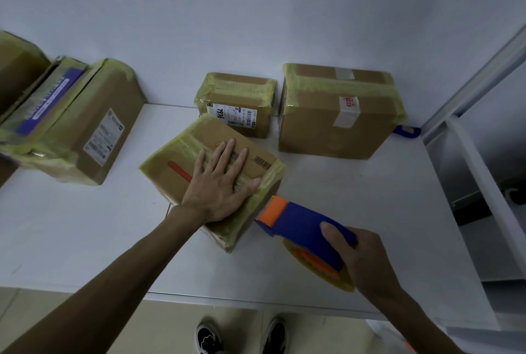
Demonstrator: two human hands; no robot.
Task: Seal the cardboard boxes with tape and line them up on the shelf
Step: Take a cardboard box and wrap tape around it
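cardboard box [225,131]: rectangular, matte brown, edges wrapped in glossy yellowish tape, askew at mid shelf [355,205]. left hand [219,183] flat on top, fingers spread. tape dispenser [301,222]: blue and orange plastic, nose just beside the box's near-right edge; right hand [361,257] curled round it. three taped boxes along the pale wall [256,12]; smooth white shelf shows between.

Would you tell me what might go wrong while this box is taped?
The left hand presses flat on the middle box, thumb close to the tape dispenser in the right hand; that thumb might get nicked. The box sits askew on the shelf, so a hard pull might twist it.
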